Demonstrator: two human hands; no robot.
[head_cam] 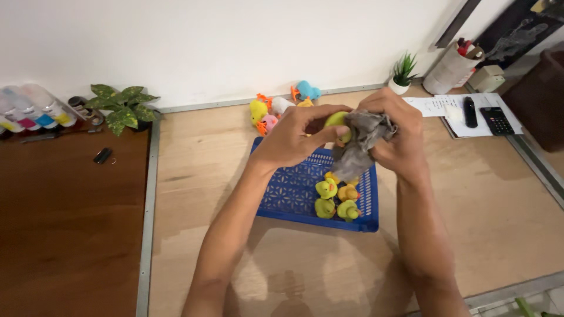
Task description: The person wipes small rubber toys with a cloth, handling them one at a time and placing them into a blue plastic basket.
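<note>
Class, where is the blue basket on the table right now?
In the head view, the blue basket sits mid-table beneath both hands, holding four small toy ducks in its right corner.

In the blue lattice-patterned basket (294,191) sit yellow-green and orange ducks (336,198). Above the basket, a grey cloth (361,141) wraps a yellow toy (338,120). Beyond the basket lie yellow, pink, white and teal toys (282,103).

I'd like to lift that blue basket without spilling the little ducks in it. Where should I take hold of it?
Probably by the two short side rims of the blue basket, one hand on each, coming in from left and right. It is shallow, wide and lies flat, and the ducks crowd its right near corner, so a level, two-sided lift should keep them from sliding.
</note>
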